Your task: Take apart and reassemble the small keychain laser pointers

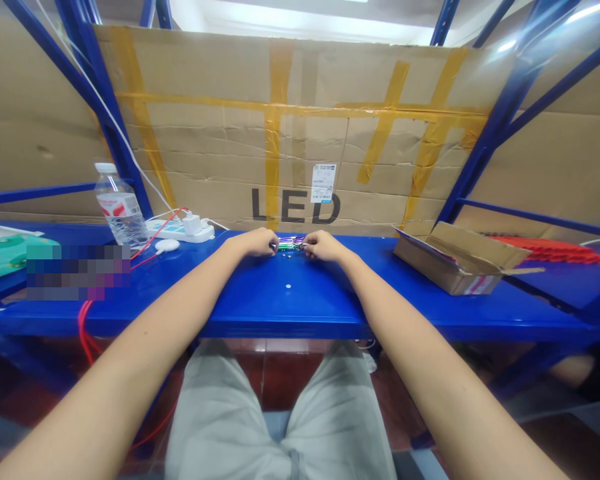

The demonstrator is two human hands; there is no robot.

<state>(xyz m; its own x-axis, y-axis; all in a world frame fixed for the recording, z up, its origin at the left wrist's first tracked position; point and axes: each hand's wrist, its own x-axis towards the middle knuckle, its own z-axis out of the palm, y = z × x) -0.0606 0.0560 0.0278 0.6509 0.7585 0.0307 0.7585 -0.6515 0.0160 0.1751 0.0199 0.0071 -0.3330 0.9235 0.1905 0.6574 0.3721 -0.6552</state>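
On the blue tabletop, close to the cardboard wall, lies a small bundle of slim, shiny purple and green rods point(291, 244), too small to identify exactly. My left hand point(261, 243) has its fingers curled around the left end of this bundle. At the right end, my right hand point(323, 245) pinches with thumb and fingers closed. The fingertips partly hide both ends of the rods. A few tiny specks lie just in front of them, and a small white dot point(289, 286) is on the tabletop nearer to me.
An open cardboard box point(450, 263) stands to the right, before a red textured sheet point(550, 249). At left are a water bottle point(120, 210), a white power strip point(180, 230), red cables point(83, 327) and a green packet point(17, 248). Taped cardboard point(220, 153) closes the back.
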